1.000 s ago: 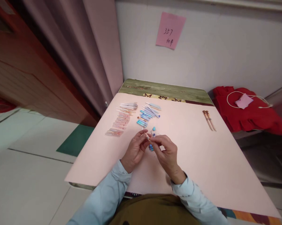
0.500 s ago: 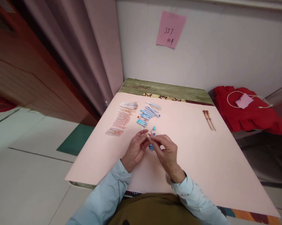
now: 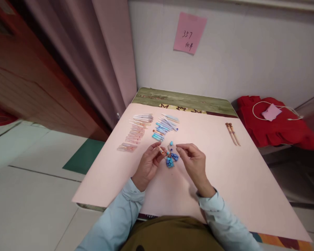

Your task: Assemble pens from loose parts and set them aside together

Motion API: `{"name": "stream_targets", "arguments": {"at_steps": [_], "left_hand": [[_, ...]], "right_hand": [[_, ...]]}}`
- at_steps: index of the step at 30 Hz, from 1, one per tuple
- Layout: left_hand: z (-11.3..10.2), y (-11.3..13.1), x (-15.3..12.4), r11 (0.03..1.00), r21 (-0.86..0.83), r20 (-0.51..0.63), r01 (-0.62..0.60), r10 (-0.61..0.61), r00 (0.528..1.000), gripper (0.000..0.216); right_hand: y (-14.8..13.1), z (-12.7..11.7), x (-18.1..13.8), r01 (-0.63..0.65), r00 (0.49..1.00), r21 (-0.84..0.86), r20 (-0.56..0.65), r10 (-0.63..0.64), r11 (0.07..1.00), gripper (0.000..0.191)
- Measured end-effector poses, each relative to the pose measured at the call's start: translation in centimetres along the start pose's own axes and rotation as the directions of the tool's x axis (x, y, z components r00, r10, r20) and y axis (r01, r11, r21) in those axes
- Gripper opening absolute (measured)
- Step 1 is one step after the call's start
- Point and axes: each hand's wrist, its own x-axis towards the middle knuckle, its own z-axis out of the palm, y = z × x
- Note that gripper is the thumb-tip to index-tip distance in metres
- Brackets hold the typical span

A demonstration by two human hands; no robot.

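Observation:
My left hand [image 3: 147, 166] is closed around a cream pen barrel [image 3: 161, 151], whose open end with an orange-brown rim faces me. To its right, my right hand [image 3: 194, 163] hovers over the sheet with thumb and forefinger pinched together. Whether anything small sits in that pinch is too fine to see. Between the hands lies a pile of small blue pen parts [image 3: 170, 161], with a few brown and turquoise pieces behind it. Blue and white pen barrels [image 3: 163, 127] lie just beyond my left hand. Farther left is a column of clear pinkish pen parts [image 3: 135, 134].
Two light-brown pens [image 3: 232, 134] with dark brown tops lie at the right on the pale pink sheet [image 3: 224, 188] covering the table. A red cloth [image 3: 274, 130] with a white cable is beyond the table's right edge. A pink note [image 3: 190, 33] hangs on the wall.
My hands were together at the barrel; the right hand has drawn away to the right. The barrel stays in my left hand, and the blue pile shows more fully.

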Motion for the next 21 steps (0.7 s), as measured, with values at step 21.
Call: {"name": "stream_targets", "arguments": {"at_steps": [21], "left_hand": [[-0.1, 1.1, 0.3, 0.995, -0.102, -0.142, 0.01, -0.024, 0.99, 0.016]], "right_hand": [[2.6, 3.2, 3.6, 0.267, 0.868, -0.689, 0.476, 0.142, 0.674, 0.02]]}}
